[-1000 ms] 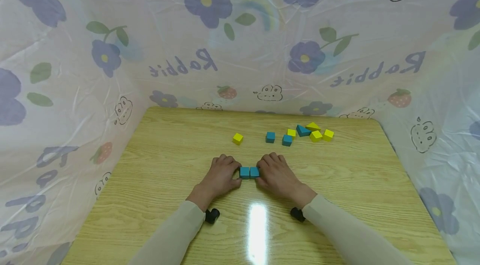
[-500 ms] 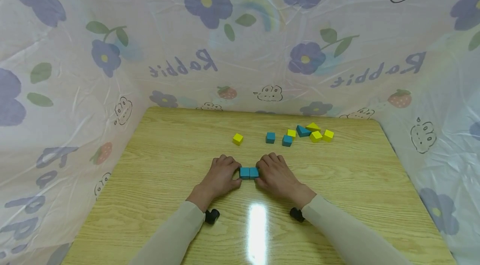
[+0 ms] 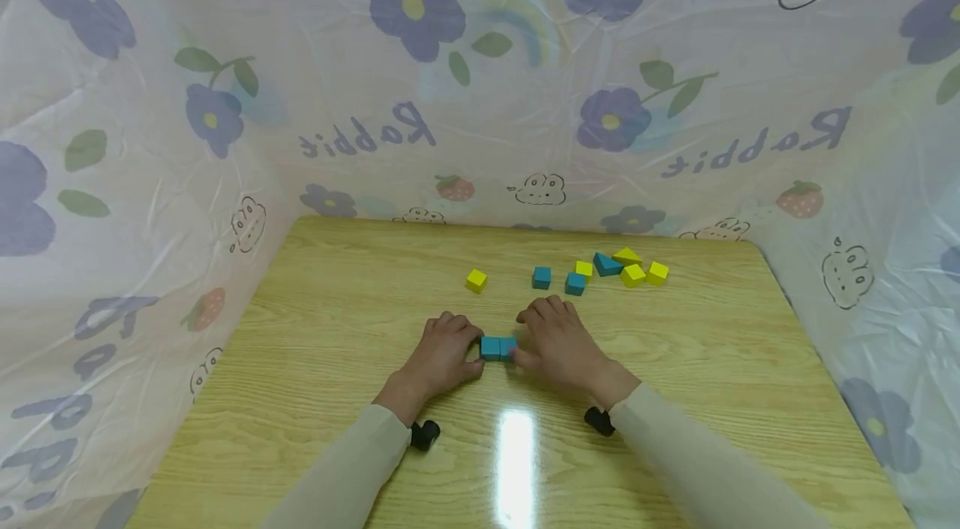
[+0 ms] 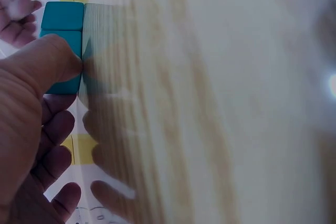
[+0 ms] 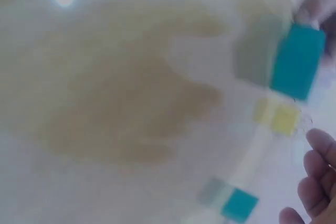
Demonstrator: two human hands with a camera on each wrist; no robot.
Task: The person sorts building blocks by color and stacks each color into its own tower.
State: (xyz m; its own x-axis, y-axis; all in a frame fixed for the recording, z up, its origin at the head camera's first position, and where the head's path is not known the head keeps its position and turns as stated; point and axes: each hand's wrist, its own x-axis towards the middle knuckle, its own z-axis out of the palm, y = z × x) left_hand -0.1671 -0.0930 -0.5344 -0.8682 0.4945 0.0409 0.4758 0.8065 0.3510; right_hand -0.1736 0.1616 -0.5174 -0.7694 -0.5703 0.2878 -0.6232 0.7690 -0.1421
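Two blue cubes stand side by side, touching, near the middle of the table. My left hand [image 3: 442, 352] pinches the left blue cube [image 3: 490, 349] between thumb and index finger; in the left wrist view the thumb covers part of that cube's face. Beyond it the right blue cube [image 4: 62, 15] shows uncovered. My right hand [image 3: 561, 346] is just to the right of the pair, its thumb and fingers spread and holding nothing. In the right wrist view its relaxed fingers [image 5: 315, 184] are apart from the blue cubes [image 5: 298, 62].
Behind the hands lie a lone yellow cube [image 3: 476, 281], a blue cube [image 3: 542, 277] and another blue cube [image 3: 575, 283]. Several yellow blocks and a blue triangular block [image 3: 607, 264] cluster at the back right. A patterned cloth [image 3: 480, 146] surrounds the wooden table [image 3: 337, 287].
My right hand has let go of the right blue cube and moved slightly away to the right, its fingers opening. The small gap between the two cubes has closed. My left hand stays in place.
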